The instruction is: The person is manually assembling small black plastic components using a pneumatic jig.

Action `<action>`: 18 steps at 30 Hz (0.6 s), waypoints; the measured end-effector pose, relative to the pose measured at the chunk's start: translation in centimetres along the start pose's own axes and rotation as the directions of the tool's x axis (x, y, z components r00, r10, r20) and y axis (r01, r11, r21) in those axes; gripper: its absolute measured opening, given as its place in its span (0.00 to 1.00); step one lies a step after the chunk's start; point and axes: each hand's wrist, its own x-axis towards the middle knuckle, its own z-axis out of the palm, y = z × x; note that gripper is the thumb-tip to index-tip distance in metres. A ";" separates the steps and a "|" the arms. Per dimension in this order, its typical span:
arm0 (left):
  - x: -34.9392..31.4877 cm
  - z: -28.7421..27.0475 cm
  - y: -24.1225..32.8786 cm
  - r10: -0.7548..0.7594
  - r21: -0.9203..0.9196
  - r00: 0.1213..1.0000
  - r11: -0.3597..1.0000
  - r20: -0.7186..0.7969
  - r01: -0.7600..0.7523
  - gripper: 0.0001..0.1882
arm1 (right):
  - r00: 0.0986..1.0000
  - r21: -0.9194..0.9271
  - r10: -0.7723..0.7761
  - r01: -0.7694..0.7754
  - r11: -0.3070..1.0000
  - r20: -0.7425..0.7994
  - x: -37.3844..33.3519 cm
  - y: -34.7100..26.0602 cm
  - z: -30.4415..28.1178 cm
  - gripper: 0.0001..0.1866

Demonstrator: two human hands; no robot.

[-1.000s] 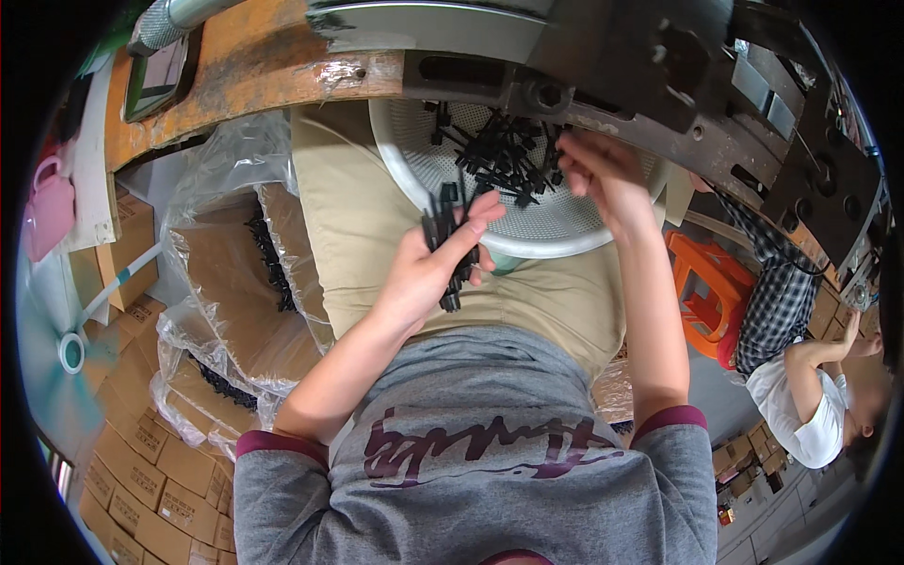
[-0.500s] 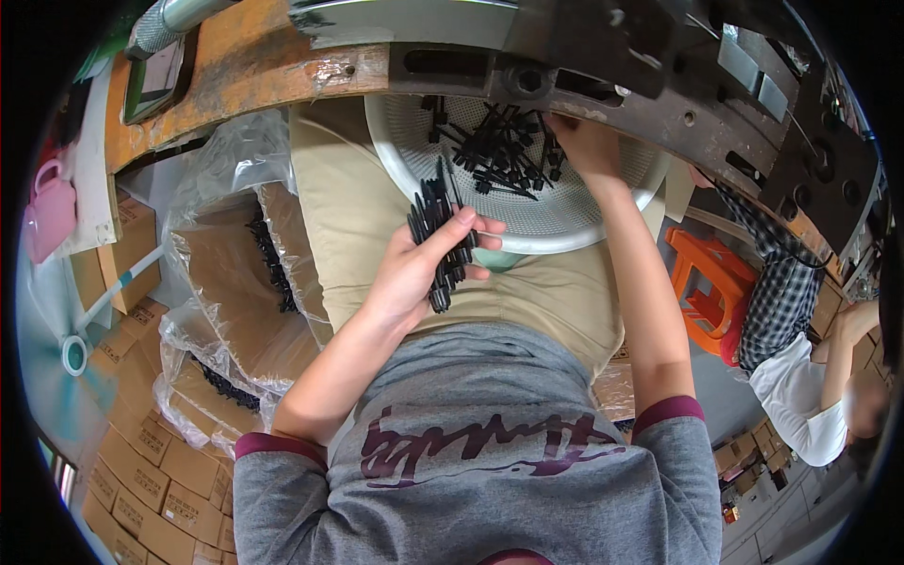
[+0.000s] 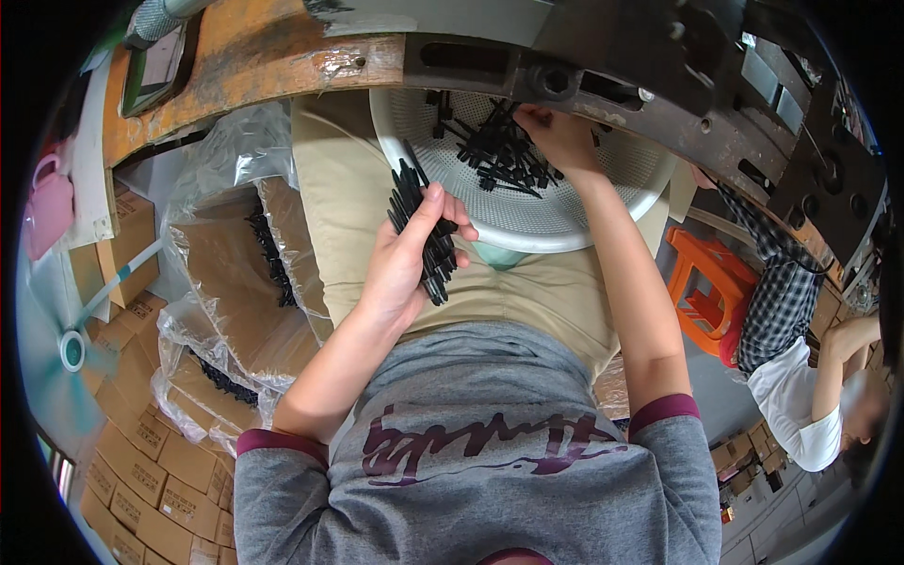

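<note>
A bundle of slim black stick-like parts (image 3: 421, 231) lies across my left hand (image 3: 400, 259), which is closed round it with the thumb on top. The parts point up and to the left, and one sticks out beyond the others. Over the white perforated basket (image 3: 424, 193) on my lap, my right hand (image 3: 562, 141) reaches in with curled, pinched fingers. Its fingertips are at the upper side of a loose pile of similar black parts (image 3: 504, 155), many with a thicker end. What the fingertips pinch, if anything, is too hidden to make out.
A dark metal machine bed (image 3: 490, 66) and a worn wooden bench edge (image 3: 254, 71) overhang the basket. At my left stand plastic-lined cartons (image 3: 231, 273) with black parts, and a fan (image 3: 73, 350). An orange stool (image 3: 711, 282) and another person (image 3: 796, 395) are at right.
My right hand has moved left, from the pile's right side to its upper part. My left hand has shifted slightly left and turned the bundle so that it leans further left.
</note>
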 end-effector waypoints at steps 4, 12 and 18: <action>-0.2 0.6 0.4 0.020 0.029 1.000 0.999 -0.010 -0.020 0.16 | 0.994 -0.036 0.039 -0.036 0.999 0.104 0.2 -0.1 0.4 0.12; -0.3 0.5 0.2 0.000 0.138 1.000 0.990 -0.005 0.000 0.14 | 0.936 0.324 0.215 -0.302 0.897 0.277 -1.9 -1.3 -3.7 0.12; 0.3 0.5 -0.5 -0.005 0.236 0.999 0.972 -0.054 0.018 0.15 | 0.884 0.697 0.208 -0.460 0.550 0.419 -5.6 -4.9 -7.8 0.11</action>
